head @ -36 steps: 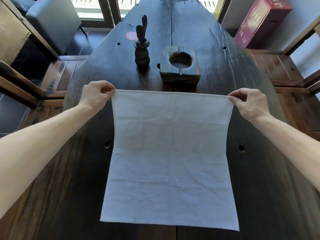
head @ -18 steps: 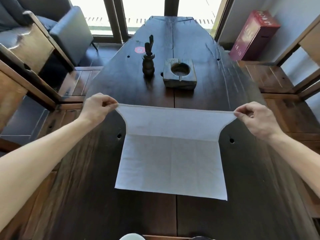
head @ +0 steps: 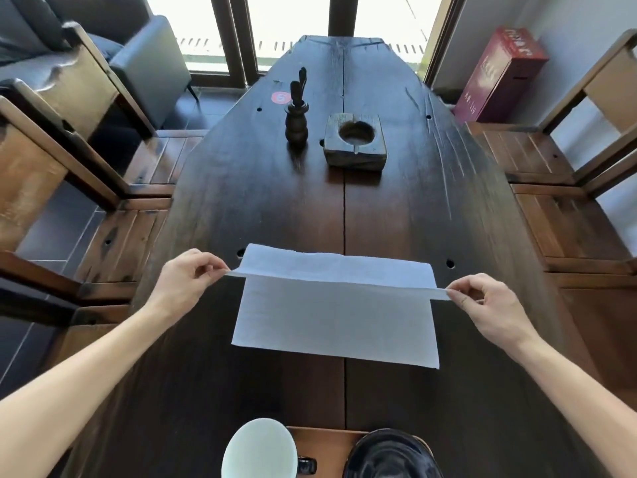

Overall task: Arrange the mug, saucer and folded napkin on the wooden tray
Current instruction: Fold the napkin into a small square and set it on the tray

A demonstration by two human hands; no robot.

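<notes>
Left hand (head: 188, 282) and right hand (head: 489, 305) each pinch a napkin (head: 336, 315) corner above the table (head: 275, 201).

Cut off at my bottom edge, beside the wooden tray

The wooden tray (head: 327, 443) shows me only its far strip; the pale mug (head: 259, 450) on its left and the black saucer (head: 391, 455) on its right are both clipped. The napkin (head: 336, 315) folds over itself, hiding its lower layer from me.

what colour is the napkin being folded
Plain white, no pattern; the napkin shows clearly in the head view.
</notes>
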